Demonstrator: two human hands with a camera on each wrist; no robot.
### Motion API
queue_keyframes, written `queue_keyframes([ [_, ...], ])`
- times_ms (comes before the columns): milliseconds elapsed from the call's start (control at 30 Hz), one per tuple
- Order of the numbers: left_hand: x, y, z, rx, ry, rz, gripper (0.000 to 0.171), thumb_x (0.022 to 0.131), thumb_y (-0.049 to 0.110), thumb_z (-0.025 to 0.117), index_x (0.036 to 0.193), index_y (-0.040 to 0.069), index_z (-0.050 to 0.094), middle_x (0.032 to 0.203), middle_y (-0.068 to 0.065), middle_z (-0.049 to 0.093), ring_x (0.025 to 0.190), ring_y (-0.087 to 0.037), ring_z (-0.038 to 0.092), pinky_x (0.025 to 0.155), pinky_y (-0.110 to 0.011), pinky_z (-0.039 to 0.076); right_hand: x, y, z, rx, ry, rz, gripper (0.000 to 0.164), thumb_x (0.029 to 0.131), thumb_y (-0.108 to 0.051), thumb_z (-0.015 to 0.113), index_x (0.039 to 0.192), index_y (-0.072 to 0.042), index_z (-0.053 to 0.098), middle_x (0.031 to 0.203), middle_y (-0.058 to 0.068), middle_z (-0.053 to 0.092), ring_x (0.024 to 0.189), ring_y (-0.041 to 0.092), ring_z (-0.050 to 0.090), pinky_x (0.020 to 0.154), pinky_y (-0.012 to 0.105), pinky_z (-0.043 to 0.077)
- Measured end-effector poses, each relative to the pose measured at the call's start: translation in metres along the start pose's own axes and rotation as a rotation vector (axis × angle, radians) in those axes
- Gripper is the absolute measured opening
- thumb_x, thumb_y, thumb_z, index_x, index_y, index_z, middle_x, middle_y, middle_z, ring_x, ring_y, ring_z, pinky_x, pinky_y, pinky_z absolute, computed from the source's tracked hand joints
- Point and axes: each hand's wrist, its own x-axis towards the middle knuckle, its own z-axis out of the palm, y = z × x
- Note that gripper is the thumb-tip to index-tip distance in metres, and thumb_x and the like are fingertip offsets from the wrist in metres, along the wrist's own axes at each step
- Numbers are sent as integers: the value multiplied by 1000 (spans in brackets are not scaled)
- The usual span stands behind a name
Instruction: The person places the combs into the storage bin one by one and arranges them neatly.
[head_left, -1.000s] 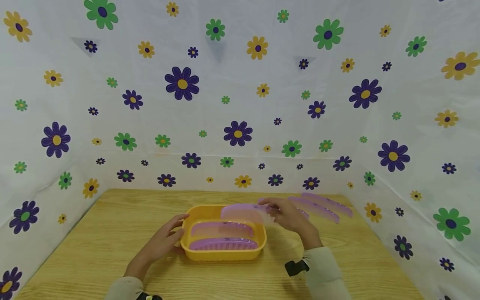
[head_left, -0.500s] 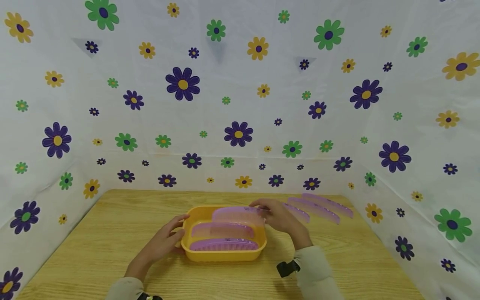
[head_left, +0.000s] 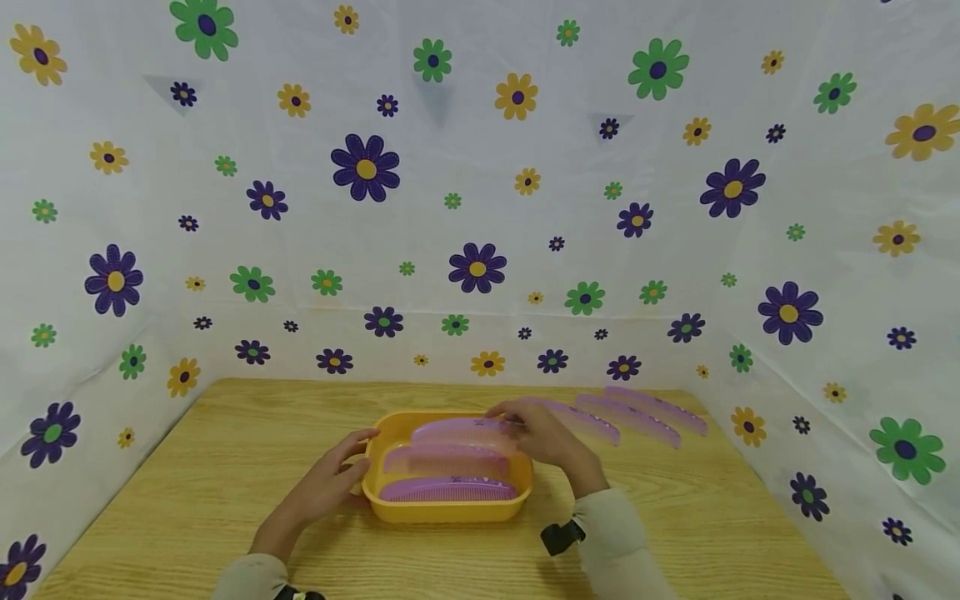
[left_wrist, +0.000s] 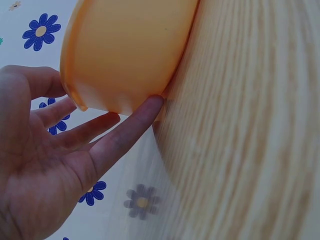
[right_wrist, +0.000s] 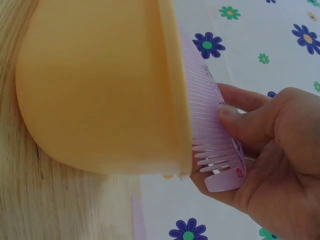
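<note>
My right hand (head_left: pixel 543 429) pinches a pale purple comb (head_left: pixel 450 430) between thumb and fingers. Its teeth face down over the back part of a yellow plastic basin (head_left: pixel 450 513); the right wrist view shows the comb (right_wrist: pixel 212 120) at the rim, its end outside. Inside the basin lie a second purple comb (head_left: pixel 401 459), partly overlapped in view by the held one, and a third comb (head_left: pixel 442 490) along the near wall. My left hand (head_left: pixel 326 483) rests at the basin's left end. In the left wrist view, its extended fingers (left_wrist: pixel 125 132) touch the outer wall.
Several more purple combs lie slanted at the table's back right, among them one comb (head_left: pixel 630 418) behind my right hand. The wooden table (head_left: pixel 300 417) is enclosed by a white flowered cloth (head_left: pixel 480 208) at the back and sides.
My right hand has moved left with the comb, bringing it from the basin's back right corner further over the basin. The left hand and basin have stayed in place.
</note>
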Motion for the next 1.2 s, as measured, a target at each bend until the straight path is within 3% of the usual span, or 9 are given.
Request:
queue_keyframes([
  [400,-1,2,0,11,15,-15,46,102,19,43,147,18,31,150,-25,29,126,-51,44,72,-41,61,11,-5,15,43,-49,-36,36,89,10,52,117,-9,63,118,11,65,107,26,62,95,42,53],
  [800,-2,2,1,5,5,-9,45,103,19,41,147,18,31,149,-25,31,126,-49,45,73,-41,61,18,-5,26,70,-84,19,39,89,10,51,120,-12,63,120,8,64,106,23,60,97,40,53],
  [1200,-2,2,1,3,4,-9,46,103,19,41,147,17,30,150,-26,30,125,-50,45,73,-41,61,21,-4,36,72,-103,12,37,91,8,51,121,-12,62,120,8,64,106,22,60,95,39,53],
])
